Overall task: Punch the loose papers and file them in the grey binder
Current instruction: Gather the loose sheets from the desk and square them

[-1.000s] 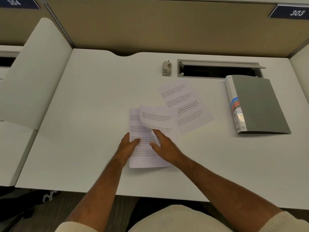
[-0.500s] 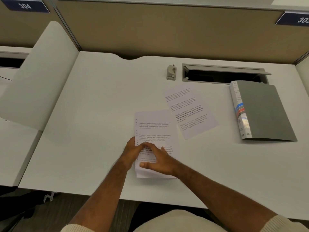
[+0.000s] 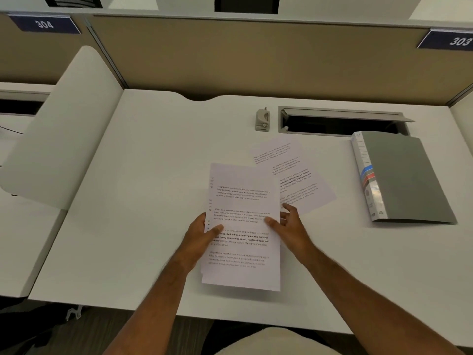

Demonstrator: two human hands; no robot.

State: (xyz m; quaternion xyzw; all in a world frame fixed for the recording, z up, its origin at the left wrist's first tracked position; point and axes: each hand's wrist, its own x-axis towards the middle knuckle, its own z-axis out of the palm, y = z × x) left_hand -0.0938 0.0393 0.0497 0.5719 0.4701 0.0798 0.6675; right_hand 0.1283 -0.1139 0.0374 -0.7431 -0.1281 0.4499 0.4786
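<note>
A: Where the white desk (image 3: 143, 226) runs nearest its front edge, what lies on it?

B: A small stack of papers (image 3: 243, 252), printed with short paragraphs, one of them partly in bold. The left hand (image 3: 198, 237) holds its left edge, thumb on top and the other fingers hidden beneath. The right hand (image 3: 289, 226) holds the right edge, thumb on the page, the remaining fingers loosely spread past the edge.

A: Can the print be read?

B: Only scraps; the bold lines seem to include "strong community bonds, local traditions". The rest is too small.

A: And beyond the stack?

B: One loose sheet (image 3: 302, 175) lies askew, just right of the stack's top, its near corner tucked under it. Well to the right is the grey binder (image 3: 407, 178), closed and flat, its white spine bearing blue and red stripes. The spine's small marks are illegible.

A: Further back?

B: A small grey hole punch (image 3: 262, 120) stands beside a long cable slot (image 3: 340, 124) with its lid raised. Behind them is a tan partition (image 3: 256, 60); a curved white divider (image 3: 66, 139) closes the left side. Dark blue number plates read "304" (image 3: 44, 23) at left and "303" (image 3: 458, 41) at right.
</note>
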